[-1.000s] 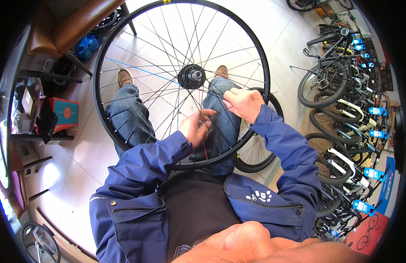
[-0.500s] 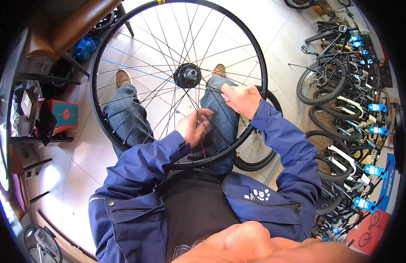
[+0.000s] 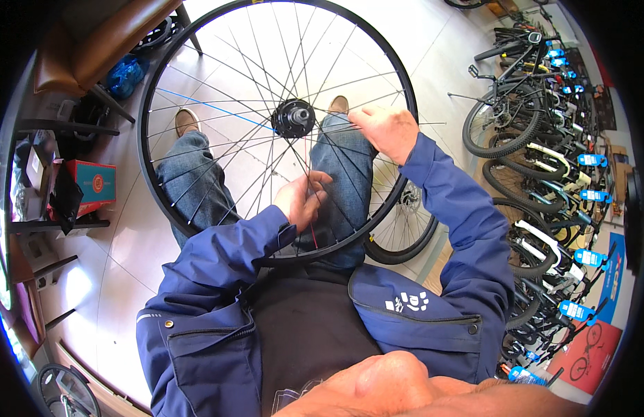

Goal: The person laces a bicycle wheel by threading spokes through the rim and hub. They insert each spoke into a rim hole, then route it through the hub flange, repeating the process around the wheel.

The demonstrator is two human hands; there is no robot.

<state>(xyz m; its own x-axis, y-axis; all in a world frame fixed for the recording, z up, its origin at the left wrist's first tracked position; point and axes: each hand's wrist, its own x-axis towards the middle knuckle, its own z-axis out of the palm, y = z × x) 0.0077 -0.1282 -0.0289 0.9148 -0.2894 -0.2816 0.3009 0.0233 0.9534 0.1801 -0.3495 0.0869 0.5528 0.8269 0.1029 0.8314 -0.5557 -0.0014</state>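
Observation:
A bicycle wheel with a black rim (image 3: 147, 149) and a black hub (image 3: 293, 119) lies across my thighs. Most spokes are black; a blue spoke (image 3: 218, 110) runs left of the hub, and a red spoke (image 3: 313, 233) runs toward me. My left hand (image 3: 301, 200) reaches among the near spokes, its fingers curled at the red one. At the wheel's right side, my right hand (image 3: 390, 132) pinches a thin black spoke between thumb and fingertips. A thin dark line sticks out past that hand, beyond the rim.
Another bicycle wheel (image 3: 407, 249) stands below the rim's right side. Several parked bicycles (image 3: 506, 118) with blue tags line the right. To the left are a brown leather chair (image 3: 92, 52), a red and teal box (image 3: 94, 184) and a blue plastic bag (image 3: 125, 75).
My right hand has moved up along the rim's right side, and the thin line now shows beyond it. My left hand stays among the same spokes. The whole view has shifted slightly.

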